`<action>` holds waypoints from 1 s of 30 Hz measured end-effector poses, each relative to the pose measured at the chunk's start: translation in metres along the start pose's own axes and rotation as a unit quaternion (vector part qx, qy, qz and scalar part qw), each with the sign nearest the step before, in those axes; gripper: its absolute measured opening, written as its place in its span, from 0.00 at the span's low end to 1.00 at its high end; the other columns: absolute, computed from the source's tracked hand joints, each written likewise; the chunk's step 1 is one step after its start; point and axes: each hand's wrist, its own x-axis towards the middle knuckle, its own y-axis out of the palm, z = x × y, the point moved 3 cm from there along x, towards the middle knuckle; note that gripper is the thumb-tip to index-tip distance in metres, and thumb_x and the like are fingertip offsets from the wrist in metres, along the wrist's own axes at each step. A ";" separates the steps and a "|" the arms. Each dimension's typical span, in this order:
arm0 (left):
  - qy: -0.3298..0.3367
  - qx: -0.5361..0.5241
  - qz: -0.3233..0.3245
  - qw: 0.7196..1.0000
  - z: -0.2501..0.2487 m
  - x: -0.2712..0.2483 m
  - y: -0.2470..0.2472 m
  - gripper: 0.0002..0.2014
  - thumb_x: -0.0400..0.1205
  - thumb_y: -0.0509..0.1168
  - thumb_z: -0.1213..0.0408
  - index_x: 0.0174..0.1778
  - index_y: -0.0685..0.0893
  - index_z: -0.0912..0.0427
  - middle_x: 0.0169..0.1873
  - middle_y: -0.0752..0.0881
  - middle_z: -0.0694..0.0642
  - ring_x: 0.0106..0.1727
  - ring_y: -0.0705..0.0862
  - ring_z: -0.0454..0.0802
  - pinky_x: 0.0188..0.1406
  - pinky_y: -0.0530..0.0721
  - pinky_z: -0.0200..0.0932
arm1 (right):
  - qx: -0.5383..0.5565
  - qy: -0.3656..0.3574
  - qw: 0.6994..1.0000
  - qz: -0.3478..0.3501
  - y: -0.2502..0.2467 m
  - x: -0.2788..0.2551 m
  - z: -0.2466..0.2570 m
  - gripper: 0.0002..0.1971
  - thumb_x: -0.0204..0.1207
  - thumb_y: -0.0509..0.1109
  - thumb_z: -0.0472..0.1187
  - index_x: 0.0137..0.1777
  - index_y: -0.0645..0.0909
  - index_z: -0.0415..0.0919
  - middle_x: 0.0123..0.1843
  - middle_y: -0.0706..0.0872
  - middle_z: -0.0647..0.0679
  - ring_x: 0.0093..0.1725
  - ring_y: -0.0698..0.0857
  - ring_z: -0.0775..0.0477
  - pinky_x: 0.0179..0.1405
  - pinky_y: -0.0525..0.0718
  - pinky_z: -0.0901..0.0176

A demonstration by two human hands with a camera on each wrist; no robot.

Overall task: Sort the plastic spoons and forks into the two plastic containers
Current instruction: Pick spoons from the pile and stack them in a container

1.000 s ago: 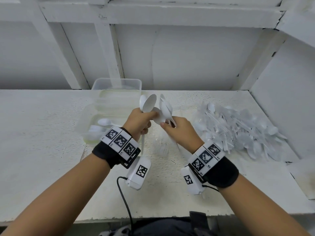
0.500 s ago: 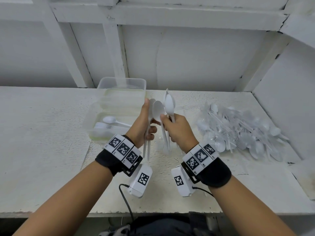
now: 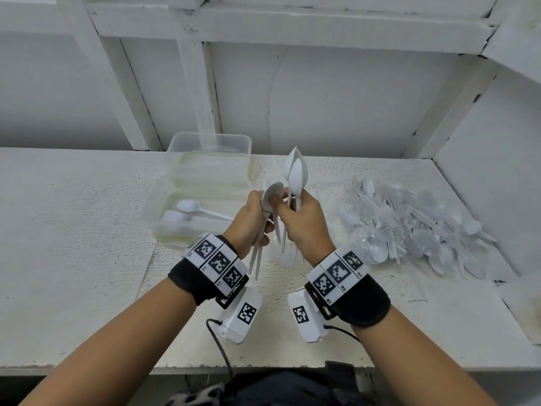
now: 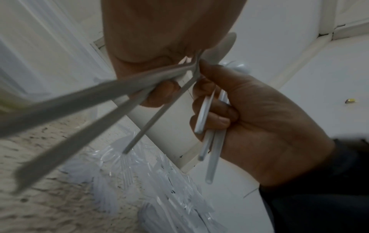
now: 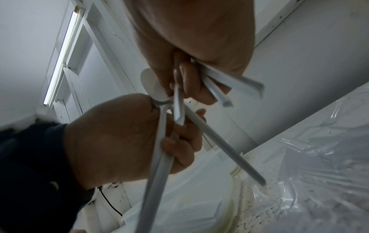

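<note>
Both hands are raised together above the table in the head view. My left hand (image 3: 267,215) grips a few white plastic spoons (image 3: 272,197), bowls up, handles hanging down past the wrist. My right hand (image 3: 288,225) grips a nested stack of white spoons (image 3: 297,171) upright, and its thumb touches the bowl of the left hand's spoon. In the left wrist view the left hand's spoon handles (image 4: 95,97) cross toward the right hand (image 4: 259,119). The near clear container (image 3: 158,206) holds several spoons. The far clear container (image 3: 209,142) looks empty.
A loose pile of white plastic cutlery on clear wrapping (image 3: 409,230) lies on the white table (image 3: 73,244) at the right, close to the side wall. A white wall with beams stands just behind the containers. A black cable (image 3: 219,344) hangs below the left wrist.
My right hand has turned its spoon stack upright and lifted it. The left hand's spoons have swung bowls-up against the right thumb, and the two hands have closed together.
</note>
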 end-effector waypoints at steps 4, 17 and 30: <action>0.014 -0.006 -0.027 1.000 0.000 0.005 -0.009 0.12 0.85 0.54 0.58 0.54 0.76 0.64 0.32 0.77 0.53 0.27 0.76 0.44 0.24 0.75 0.37 | -0.025 -0.007 1.000 -0.010 -0.006 0.002 -0.003 0.08 0.78 0.68 0.43 0.43 0.80 0.38 0.41 0.85 0.35 0.38 0.80 0.49 0.37 0.76 0.65; -0.020 -0.116 0.063 0.991 -0.004 -0.004 0.000 0.29 0.85 0.44 0.41 0.59 0.83 0.59 0.52 0.88 0.63 0.52 0.87 0.55 0.59 0.83 0.53 | -0.179 -0.072 0.981 -0.005 -0.006 0.002 -0.005 0.09 0.76 0.71 0.46 0.47 0.76 0.42 0.32 0.78 0.57 0.32 0.78 0.61 0.28 0.72 0.74; -0.006 -0.139 -0.065 0.988 0.004 0.008 -0.015 0.22 0.85 0.46 0.41 0.50 0.75 0.56 0.30 0.74 0.55 0.23 0.69 0.45 0.28 0.69 0.39 | -0.174 -0.056 0.981 0.072 -0.009 -0.001 -0.009 0.08 0.83 0.61 0.44 0.48 0.77 0.41 0.33 0.81 0.50 0.35 0.82 0.54 0.30 0.73 0.74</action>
